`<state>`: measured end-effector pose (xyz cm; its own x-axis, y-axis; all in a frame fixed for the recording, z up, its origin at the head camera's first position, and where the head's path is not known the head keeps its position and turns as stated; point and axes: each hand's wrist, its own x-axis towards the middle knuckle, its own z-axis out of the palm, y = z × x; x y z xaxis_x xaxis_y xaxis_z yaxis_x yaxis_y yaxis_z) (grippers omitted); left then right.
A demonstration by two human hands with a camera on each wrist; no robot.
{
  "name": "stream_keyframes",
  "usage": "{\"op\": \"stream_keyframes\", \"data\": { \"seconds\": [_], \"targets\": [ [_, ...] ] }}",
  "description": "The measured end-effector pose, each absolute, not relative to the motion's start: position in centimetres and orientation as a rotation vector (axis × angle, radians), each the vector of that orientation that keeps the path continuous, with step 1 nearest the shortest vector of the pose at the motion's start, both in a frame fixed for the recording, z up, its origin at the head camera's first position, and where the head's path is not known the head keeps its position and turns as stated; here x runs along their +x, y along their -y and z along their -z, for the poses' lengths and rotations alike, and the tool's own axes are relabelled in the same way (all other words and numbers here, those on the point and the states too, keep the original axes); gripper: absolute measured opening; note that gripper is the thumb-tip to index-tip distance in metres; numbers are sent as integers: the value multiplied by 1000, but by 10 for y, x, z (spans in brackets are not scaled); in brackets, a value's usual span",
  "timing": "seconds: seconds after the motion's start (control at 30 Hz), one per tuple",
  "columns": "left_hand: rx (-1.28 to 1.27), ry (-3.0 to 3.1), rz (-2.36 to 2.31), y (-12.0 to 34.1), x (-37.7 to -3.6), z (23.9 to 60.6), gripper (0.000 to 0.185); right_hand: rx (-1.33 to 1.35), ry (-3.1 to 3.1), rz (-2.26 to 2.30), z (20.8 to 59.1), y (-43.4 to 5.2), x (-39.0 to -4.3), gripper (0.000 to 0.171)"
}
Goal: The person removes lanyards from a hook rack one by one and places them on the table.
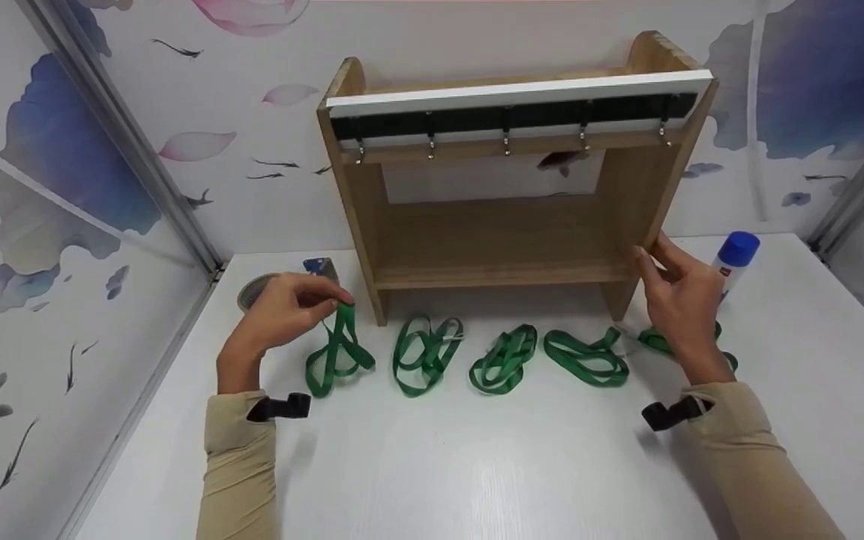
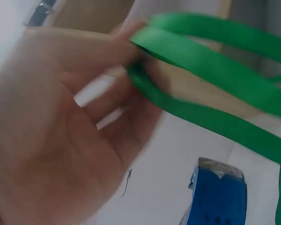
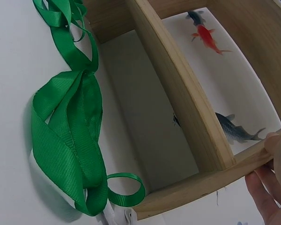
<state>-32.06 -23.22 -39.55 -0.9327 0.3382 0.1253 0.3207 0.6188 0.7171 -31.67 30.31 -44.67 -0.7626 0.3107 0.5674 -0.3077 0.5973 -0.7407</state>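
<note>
My left hand (image 1: 289, 307) pinches a green ribbon lanyard (image 1: 342, 345) between thumb and fingertips; its loops hang down to the table at the far left of a row. In the left wrist view the lanyard (image 2: 201, 58) runs away from the fingertips in several strands. At the right, my right hand (image 1: 683, 300) grips the side panel edge of a wooden rack (image 1: 499, 277), thumb on one face and fingers on the other. A row of metal hooks (image 1: 507, 139) lines a black strip on the rack's white front board; no lanyard hangs on them.
Other green lanyards (image 1: 428, 352) lie coiled along the table in front of the rack. A white bottle with a blue cap (image 1: 738, 251) stands behind my right hand. Beyond my left hand are a roll of tape (image 1: 252, 291) and a blue object (image 1: 319, 268). Patterned wall panels (image 1: 252, 202) enclose the table.
</note>
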Motion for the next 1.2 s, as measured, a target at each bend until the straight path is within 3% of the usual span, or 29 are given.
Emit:
{"op": "stream_keyframes", "data": {
  "seconds": [0.2,0.53,1.2],
  "targets": [
    [359,-2893,-894,228,-329,416,27,4,2143,-1143,448,-303,-316,48],
    [337,-2848,-785,215,-336,447,27,0,2154,-1163,449,-303,-315,49],
    [353,-2851,-801,194,-338,447,21,-6,2146,-1146,450,-306,-315,48]
  ]
}}
